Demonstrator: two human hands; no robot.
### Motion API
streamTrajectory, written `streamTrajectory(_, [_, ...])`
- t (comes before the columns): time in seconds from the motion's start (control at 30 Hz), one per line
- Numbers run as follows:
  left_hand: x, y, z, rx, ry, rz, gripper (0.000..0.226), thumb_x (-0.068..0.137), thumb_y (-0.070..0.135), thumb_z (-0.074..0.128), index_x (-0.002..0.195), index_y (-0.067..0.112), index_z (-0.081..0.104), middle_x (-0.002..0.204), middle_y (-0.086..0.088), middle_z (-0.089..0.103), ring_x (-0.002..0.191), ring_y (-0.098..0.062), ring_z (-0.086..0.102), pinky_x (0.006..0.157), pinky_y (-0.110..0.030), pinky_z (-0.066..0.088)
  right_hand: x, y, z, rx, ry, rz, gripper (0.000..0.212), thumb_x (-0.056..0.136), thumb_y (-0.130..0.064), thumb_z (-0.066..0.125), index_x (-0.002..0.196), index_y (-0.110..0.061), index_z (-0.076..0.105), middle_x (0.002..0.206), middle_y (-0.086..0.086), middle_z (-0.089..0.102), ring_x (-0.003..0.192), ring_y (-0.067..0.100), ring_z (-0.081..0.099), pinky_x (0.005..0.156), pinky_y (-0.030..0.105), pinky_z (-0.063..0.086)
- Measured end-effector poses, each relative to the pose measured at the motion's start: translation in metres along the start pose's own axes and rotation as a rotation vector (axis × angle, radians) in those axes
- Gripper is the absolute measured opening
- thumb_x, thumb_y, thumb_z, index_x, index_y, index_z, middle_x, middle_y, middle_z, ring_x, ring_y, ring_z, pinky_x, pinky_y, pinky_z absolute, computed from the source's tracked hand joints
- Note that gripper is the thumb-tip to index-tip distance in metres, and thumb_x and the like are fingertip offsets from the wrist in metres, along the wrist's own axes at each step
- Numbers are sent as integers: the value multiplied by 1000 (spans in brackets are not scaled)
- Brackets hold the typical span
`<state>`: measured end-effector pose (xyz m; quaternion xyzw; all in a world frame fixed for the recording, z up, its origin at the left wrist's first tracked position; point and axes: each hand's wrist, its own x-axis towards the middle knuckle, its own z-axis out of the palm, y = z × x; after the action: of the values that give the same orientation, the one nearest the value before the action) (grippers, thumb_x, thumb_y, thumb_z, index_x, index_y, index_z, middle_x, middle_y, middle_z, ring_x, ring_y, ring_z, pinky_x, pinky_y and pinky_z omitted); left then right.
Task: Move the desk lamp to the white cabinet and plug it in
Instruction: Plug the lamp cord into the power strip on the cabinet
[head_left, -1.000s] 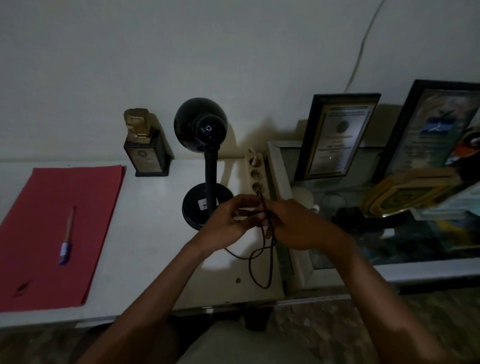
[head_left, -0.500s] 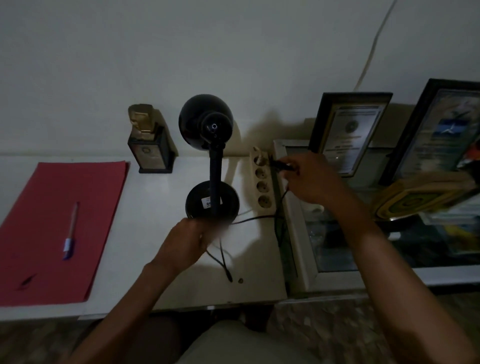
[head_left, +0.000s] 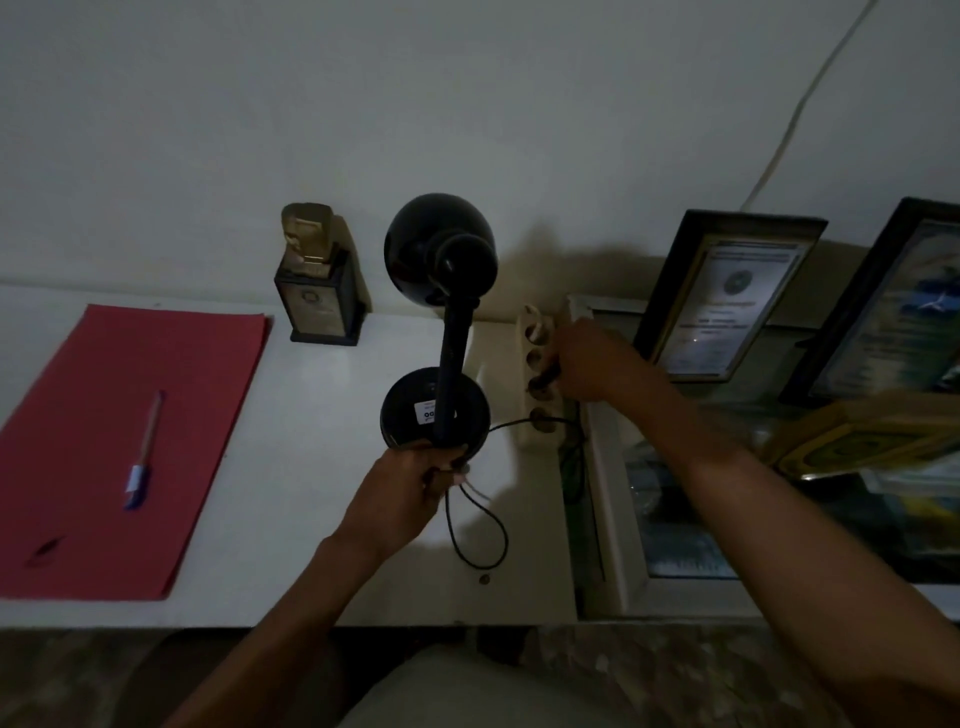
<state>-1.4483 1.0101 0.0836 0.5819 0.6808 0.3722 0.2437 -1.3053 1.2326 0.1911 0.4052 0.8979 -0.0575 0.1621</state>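
Note:
A black desk lamp (head_left: 441, 270) with a round shade stands upright on the white cabinet top (head_left: 311, 519), its round base (head_left: 410, 415) near the middle. My left hand (head_left: 410, 488) grips the near rim of the base and a loop of the black cord (head_left: 478, 540). My right hand (head_left: 587, 364) holds the black plug (head_left: 543, 378) against the third socket of a cream power strip (head_left: 537, 374) lying along the cabinet's right edge. Whether the plug is fully seated is hidden by my fingers.
A red folder (head_left: 130, 441) with a blue pen (head_left: 143, 457) lies at left. A dark trophy (head_left: 317, 280) stands by the wall. Framed certificates (head_left: 727, 296) and a glass-topped unit (head_left: 675, 493) crowd the right. A white cable (head_left: 800, 104) runs up the wall.
My right hand carried the plug from the cord bundle to the power strip, then down it to the third socket. My left hand moved onto the lamp base. The cord has uncoiled.

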Motion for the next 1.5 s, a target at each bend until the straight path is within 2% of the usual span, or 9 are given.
streamTrajectory(0.1, [1, 3, 8, -50, -54, 5, 21, 91, 14, 67, 101, 32, 70, 101, 8, 74, 99, -5, 70, 82, -35, 60, 7, 0, -2, -103, -9, -36, 37, 88, -18, 67, 125, -11, 65, 127, 12, 61, 110, 27, 62, 80, 33, 51])
streamTrajectory(0.2, [0, 3, 17, -70, -26, 27, 20, 89, 14, 70, 79, 29, 61, 85, 9, 72, 86, 0, 70, 70, -34, 58, 12, 1, -7, -189, -77, -79, 37, 91, -17, 64, 127, -10, 62, 129, 14, 61, 113, 28, 61, 90, 39, 56])
streamTrajectory(0.33, [-5, -6, 18, 5, 29, 13, 12, 87, 19, 71, 87, 30, 66, 75, 17, 68, 71, 3, 65, 60, -15, 51, 11, 1, -3, -267, -87, -100, 35, 93, -16, 61, 128, -10, 61, 128, 15, 62, 113, 30, 61, 92, 42, 55])
streamTrajectory(0.67, [-12, -10, 11, 22, 18, 18, 19, 90, 21, 68, 106, 29, 73, 80, 14, 65, 67, 3, 60, 63, -18, 49, 3, 0, 5, -346, -9, -170, 32, 93, -13, 59, 123, -15, 67, 130, 8, 61, 115, 27, 61, 89, 36, 48])
streamTrajectory(0.8, [-13, -8, 11, 17, -1, 35, 22, 89, 15, 68, 107, 25, 73, 82, 14, 65, 69, 5, 60, 65, -22, 53, 5, 0, 2, -261, -15, -179, 34, 93, -19, 60, 127, -22, 66, 134, 7, 59, 117, 25, 59, 94, 35, 45])
streamTrajectory(1.0, [-10, -9, 11, 23, -10, 33, 21, 88, 14, 68, 104, 26, 73, 80, 15, 63, 68, 3, 59, 63, -21, 51, 3, 2, 0, 4, 22, -77, 29, 80, -29, 72, 109, -30, 75, 122, -1, 67, 108, 20, 65, 82, 25, 44])
streamTrajectory(1.17, [-7, -9, 12, 20, -7, 37, 22, 87, 13, 69, 104, 27, 73, 81, 16, 63, 68, 6, 57, 62, -16, 48, -7, 3, 11, 171, 180, 19, 37, 74, -38, 73, 110, -30, 75, 111, 0, 72, 108, 22, 64, 103, 40, 47])
streamTrajectory(1.3, [-7, -6, 10, -6, 0, 38, 23, 88, 12, 69, 103, 29, 73, 79, 32, 58, 70, 10, 58, 62, -3, 42, -13, 5, 21, 291, 250, 78, 32, 74, -31, 75, 103, -19, 79, 100, 5, 75, 95, 22, 71, 87, 33, 57])
streamTrajectory(1.5, [-2, -5, 8, -16, 10, 15, 24, 88, 11, 68, 102, 28, 74, 82, 29, 61, 72, 0, 62, 64, -9, 47, -13, 2, 28, 345, 293, 115, 31, 79, -27, 75, 106, -12, 78, 108, 7, 75, 98, 23, 70, 83, 30, 58])
